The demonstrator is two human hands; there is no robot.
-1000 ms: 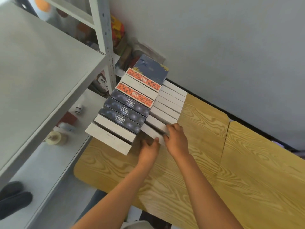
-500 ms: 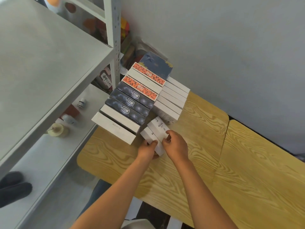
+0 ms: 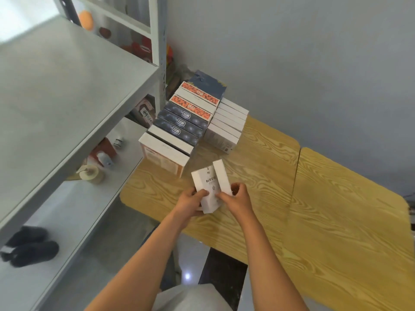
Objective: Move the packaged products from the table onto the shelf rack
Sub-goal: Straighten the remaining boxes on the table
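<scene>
two white boxes (image 3: 211, 187) | pulled off row | lifted in both hands, nearer the body

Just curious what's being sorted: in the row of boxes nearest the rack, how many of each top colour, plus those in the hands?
White-topped boxes: 3
Dark logo boxes: 3
Orange-topped boxes: 2
Large navy box: 1
Held white boxes, gripped by left hand and right hand: 2
Total: 11
</scene>
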